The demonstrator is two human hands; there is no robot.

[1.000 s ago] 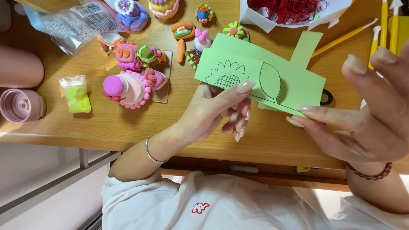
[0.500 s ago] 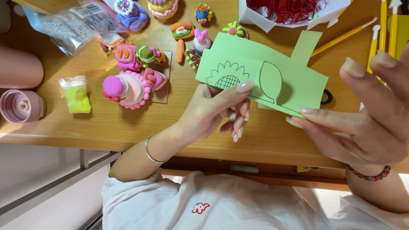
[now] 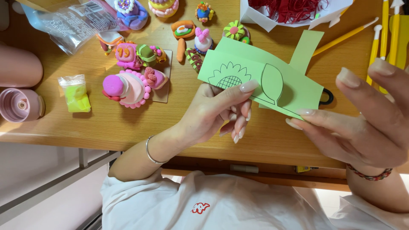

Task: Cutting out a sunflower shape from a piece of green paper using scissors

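My left hand point(image 3: 215, 113) holds a light green paper sheet point(image 3: 251, 74) above the wooden desk point(image 3: 85, 127), thumb pressed on its front and fingers behind. The sheet carries line drawings of a sunflower head and a leaf, and a tab sticks up at its top right. My right hand point(image 3: 366, 123) is at the right. Its index and middle fingertips touch the paper's lower right corner, while the thumb stays lifted clear of it.
Colourful clay figures point(image 3: 132, 83) sit on the desk's left and back. A pink lid point(image 3: 19, 104) and a small bag of yellow clay point(image 3: 76, 93) lie at the far left. A white box of red threads point(image 3: 294, 10) and yellow modelling tools point(image 3: 383, 30) are at the back right.
The paper and both hands have shifted only slightly; my right fingertips stay at the paper's corner.
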